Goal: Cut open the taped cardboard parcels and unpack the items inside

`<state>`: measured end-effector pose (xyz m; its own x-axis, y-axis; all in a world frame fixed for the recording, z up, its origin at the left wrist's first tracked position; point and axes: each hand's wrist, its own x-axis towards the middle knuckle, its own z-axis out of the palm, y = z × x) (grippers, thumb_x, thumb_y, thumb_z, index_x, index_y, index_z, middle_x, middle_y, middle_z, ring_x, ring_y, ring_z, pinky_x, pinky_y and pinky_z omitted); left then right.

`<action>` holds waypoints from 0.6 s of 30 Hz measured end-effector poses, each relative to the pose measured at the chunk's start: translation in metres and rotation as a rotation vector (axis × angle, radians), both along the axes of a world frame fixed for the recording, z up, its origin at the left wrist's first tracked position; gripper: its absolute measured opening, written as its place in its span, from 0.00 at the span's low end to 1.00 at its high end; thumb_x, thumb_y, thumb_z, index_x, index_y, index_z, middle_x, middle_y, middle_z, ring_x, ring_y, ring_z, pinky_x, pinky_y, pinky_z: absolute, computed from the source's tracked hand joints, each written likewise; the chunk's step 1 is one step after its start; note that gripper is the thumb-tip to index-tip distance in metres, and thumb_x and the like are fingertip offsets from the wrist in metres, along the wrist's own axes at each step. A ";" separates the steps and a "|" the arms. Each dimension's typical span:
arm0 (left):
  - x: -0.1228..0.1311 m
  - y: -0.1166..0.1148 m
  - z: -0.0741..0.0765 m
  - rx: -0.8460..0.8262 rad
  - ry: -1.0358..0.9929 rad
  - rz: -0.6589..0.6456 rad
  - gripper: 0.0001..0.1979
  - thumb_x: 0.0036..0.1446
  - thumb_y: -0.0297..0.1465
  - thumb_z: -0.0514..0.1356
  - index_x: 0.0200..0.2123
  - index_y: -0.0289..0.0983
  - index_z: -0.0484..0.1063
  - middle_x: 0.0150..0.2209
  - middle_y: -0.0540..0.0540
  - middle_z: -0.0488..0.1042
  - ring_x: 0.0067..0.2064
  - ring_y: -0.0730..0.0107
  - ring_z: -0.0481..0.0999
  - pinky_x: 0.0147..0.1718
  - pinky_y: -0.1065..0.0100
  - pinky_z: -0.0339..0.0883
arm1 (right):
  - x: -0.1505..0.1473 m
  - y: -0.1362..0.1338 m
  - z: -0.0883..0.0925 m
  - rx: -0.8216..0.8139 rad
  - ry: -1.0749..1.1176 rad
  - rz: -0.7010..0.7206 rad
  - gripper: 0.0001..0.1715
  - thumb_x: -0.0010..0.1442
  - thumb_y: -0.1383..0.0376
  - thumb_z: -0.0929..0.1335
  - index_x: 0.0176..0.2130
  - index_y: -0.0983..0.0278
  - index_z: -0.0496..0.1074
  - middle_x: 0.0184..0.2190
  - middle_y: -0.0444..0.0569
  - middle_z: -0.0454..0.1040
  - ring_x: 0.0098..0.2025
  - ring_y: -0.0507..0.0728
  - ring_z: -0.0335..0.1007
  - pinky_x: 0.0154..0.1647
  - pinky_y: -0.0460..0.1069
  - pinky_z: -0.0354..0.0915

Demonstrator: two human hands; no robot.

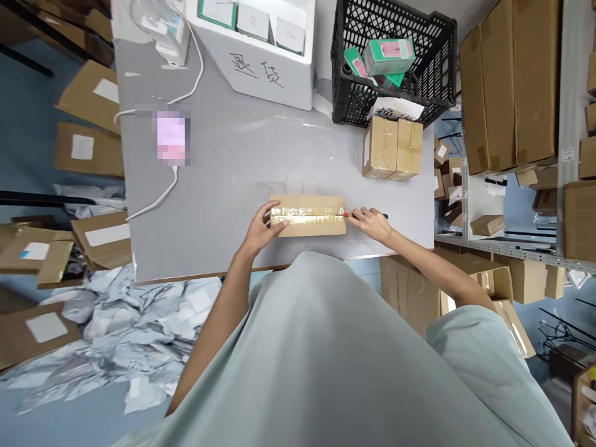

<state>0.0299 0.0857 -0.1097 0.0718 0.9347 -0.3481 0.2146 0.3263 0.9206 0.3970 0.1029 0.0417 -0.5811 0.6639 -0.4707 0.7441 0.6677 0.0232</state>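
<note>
Box [307, 230] lies flat on the table [209, 217], close to its near edge, shiny tape [302, 218] running along its top; the left hand [264, 230] grips its left end, thumb on top; the right hand [371, 223] is clenched around a slim tool [345, 215], red end at the box's right end. The tool could skid along the tape toward the left thumb, since that thumb rests near the same line; too deep a push could mark the contents, which are hidden; a loose left grip could let the box twist on the smooth surface. Off left, a cable [161, 203] could snag if an arm swings wide; farther right, 2 boxes [384, 150] stand side by side, well apart from the tool; behind them a crate [347, 98] holds jumbled cartons [390, 57], which could topple if it is knocked.
</note>
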 end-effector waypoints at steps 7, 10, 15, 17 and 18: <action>-0.003 -0.002 0.002 -0.024 0.084 -0.037 0.46 0.54 0.59 0.74 0.69 0.45 0.69 0.65 0.35 0.77 0.56 0.50 0.83 0.51 0.52 0.84 | 0.050 -0.007 -0.018 0.004 0.048 -0.062 0.26 0.82 0.74 0.56 0.65 0.60 0.75 0.56 0.58 0.83 0.51 0.61 0.74 0.43 0.55 0.62; -0.002 -0.003 0.002 -0.028 0.089 -0.014 0.46 0.53 0.56 0.75 0.69 0.44 0.69 0.66 0.34 0.76 0.56 0.51 0.83 0.52 0.52 0.83 | 0.089 -0.018 -0.021 0.036 -0.017 -0.168 0.26 0.82 0.74 0.56 0.64 0.63 0.77 0.52 0.60 0.83 0.50 0.62 0.74 0.42 0.56 0.60; 0.000 -0.005 0.001 -0.019 0.116 0.012 0.43 0.53 0.52 0.75 0.68 0.46 0.69 0.68 0.35 0.75 0.53 0.54 0.83 0.51 0.52 0.83 | 0.097 -0.051 -0.031 0.158 0.069 -0.341 0.24 0.85 0.68 0.56 0.65 0.62 0.76 0.51 0.58 0.84 0.47 0.62 0.75 0.40 0.55 0.60; -0.001 -0.005 0.000 -0.013 0.127 -0.010 0.43 0.53 0.53 0.75 0.68 0.47 0.67 0.67 0.36 0.75 0.53 0.55 0.83 0.52 0.52 0.84 | 0.076 -0.057 -0.036 0.170 0.124 -0.341 0.24 0.85 0.67 0.56 0.66 0.61 0.76 0.52 0.56 0.84 0.48 0.60 0.76 0.42 0.54 0.62; -0.002 -0.004 0.000 -0.015 0.130 -0.021 0.43 0.53 0.53 0.75 0.68 0.47 0.67 0.66 0.36 0.75 0.53 0.55 0.83 0.53 0.51 0.84 | 0.064 -0.056 -0.038 0.162 0.142 -0.326 0.24 0.85 0.68 0.56 0.66 0.60 0.75 0.53 0.56 0.84 0.48 0.60 0.76 0.43 0.54 0.63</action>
<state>0.0284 0.0813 -0.1102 0.0443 0.9280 -0.3698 0.3387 0.3343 0.8795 0.4606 0.0471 0.0035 -0.3793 0.8835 -0.2750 0.9199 0.3920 -0.0094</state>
